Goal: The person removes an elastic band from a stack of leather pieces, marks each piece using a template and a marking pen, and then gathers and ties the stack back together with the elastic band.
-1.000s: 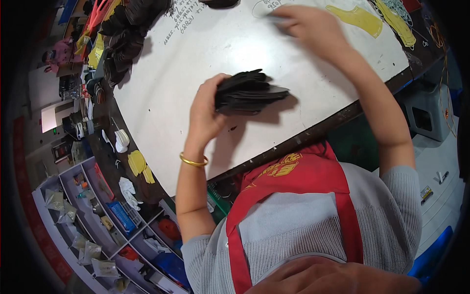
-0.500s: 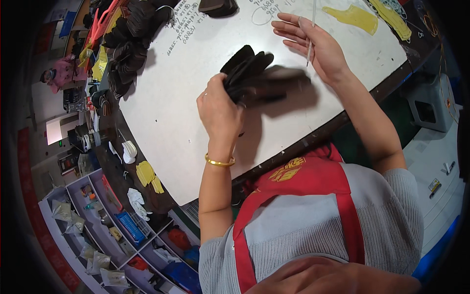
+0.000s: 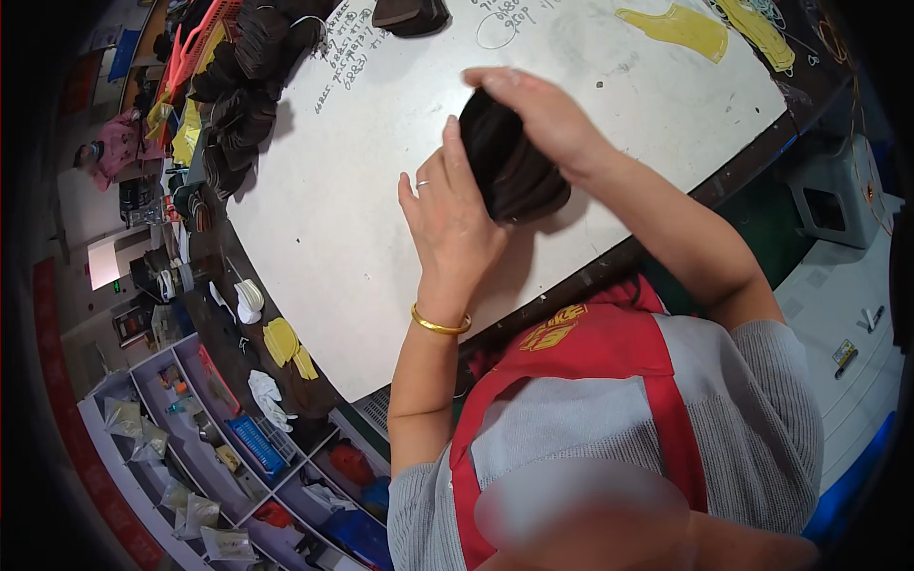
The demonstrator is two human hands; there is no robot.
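Observation:
Above the white board, both hands hold a stack of dark brown-black cut pieces (image 3: 509,167), their edges fanned toward the lower right. My left hand (image 3: 455,209) presses the stack's left side, its fingers partly spread, a ring on one finger and a gold bangle at the wrist. My right hand (image 3: 547,119) curves over the top and right side of the stack, its fingertips reaching the upper left corner. Part of its grip is hidden by the palm. The thin pale stick seen earlier in the right hand does not show.
Piles of dark pieces (image 3: 252,90) line the board's left edge, and another dark stack (image 3: 409,14) lies at the far edge. A yellow template (image 3: 676,30) rests at far right. Left are yellow pieces (image 3: 283,343), a white glove (image 3: 269,398) and a compartment shelf (image 3: 181,419). A grey stool (image 3: 838,195) stands right.
My right hand has come left and closed over the stack. The pieces, fanned and blurred before, are now gathered upright between both hands. The pale stick has gone out of sight.

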